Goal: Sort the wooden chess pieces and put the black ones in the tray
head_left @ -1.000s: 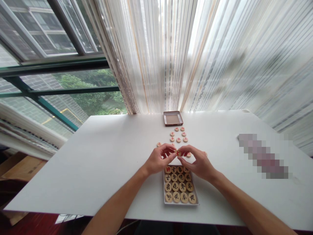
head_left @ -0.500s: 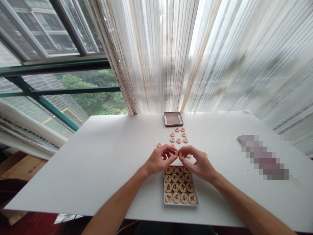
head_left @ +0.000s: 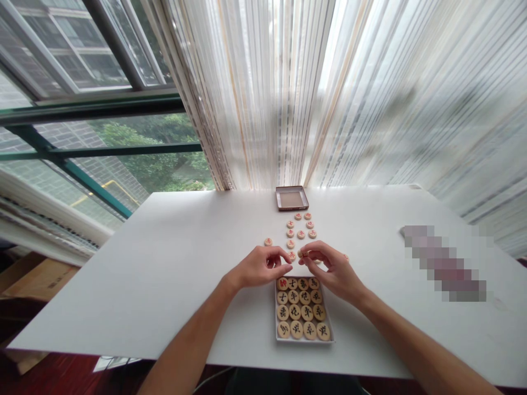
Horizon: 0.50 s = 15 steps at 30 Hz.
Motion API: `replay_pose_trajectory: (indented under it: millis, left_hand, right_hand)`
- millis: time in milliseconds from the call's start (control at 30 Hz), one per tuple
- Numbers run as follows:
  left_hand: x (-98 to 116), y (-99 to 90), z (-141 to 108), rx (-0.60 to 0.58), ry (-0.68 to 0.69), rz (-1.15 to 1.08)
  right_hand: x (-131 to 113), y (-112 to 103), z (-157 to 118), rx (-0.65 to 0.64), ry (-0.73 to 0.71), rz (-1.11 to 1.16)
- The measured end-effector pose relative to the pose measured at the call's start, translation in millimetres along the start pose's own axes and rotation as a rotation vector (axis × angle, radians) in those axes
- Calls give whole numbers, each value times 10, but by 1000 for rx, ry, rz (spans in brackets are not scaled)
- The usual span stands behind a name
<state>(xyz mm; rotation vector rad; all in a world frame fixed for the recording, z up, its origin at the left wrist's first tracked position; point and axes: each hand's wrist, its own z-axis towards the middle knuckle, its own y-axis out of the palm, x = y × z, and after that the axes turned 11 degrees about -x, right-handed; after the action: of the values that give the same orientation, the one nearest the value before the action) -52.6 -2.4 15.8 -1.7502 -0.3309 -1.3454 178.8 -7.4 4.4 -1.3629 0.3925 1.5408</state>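
Between the thumb and fingertips of my right hand (head_left: pixel 332 269) is a xiangqi piece (head_left: pixel 302 254), tilted nearly edge-on above the table. My left hand (head_left: pixel 260 267) holds nothing; a small gap shows between its thumb and forefinger, beside a red-marked piece (head_left: pixel 292 255) on the table. Below both hands sits a shallow white box (head_left: pixel 305 343) with rows of round wooden pieces. Most carry black characters, and a red-marked one (head_left: pixel 282 283) lies in its far left corner. Another piece (head_left: pixel 318 261) is partly hidden by my right hand.
Several red-marked pieces (head_left: pixel 301 235) lie beyond my hands, with one (head_left: pixel 268 241) off to the left. A shallow box lid (head_left: pixel 292 198) rests near the far edge of the white table (head_left: pixel 173 263). A pixelated object (head_left: pixel 444 263) lies at the right. Curtains (head_left: pixel 263 99) hang behind.
My left hand has let go of the piece and drawn back to the left. My right hand now holds it alone, turned from face-on to nearly edge-on.
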Motion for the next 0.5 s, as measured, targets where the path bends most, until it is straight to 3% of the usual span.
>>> replay_pose_trajectory:
  millis: [233, 500]
  left_hand:
    - [-49, -93, -48, -130, -44, 161]
    - [-73, -106, -63, -197, -112, 120]
  right_hand:
    - [0, -21, 7, 9, -17, -29]
    - [28, -38, 6, 10, -22, -53]
